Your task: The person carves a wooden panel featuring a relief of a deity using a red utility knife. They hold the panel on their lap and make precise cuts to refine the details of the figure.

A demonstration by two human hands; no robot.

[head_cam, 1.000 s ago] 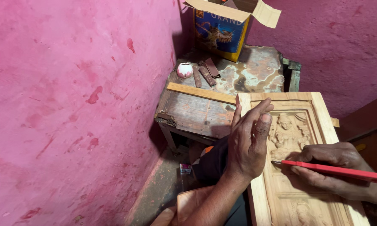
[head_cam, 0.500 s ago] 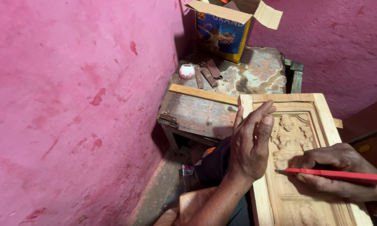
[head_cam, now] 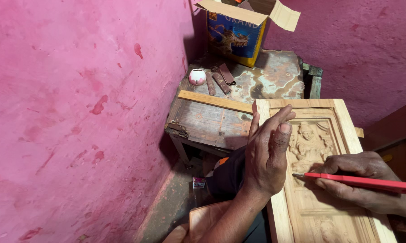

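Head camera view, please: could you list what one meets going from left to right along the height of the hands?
Pink wall → left hand → carved wooden panel → right hand holding a red-handled tool.

A pale carved wooden panel stands tilted, a red-handled tool tip touching its relief.

The carved wooden panel runs off the bottom edge, and the red tool off the right.
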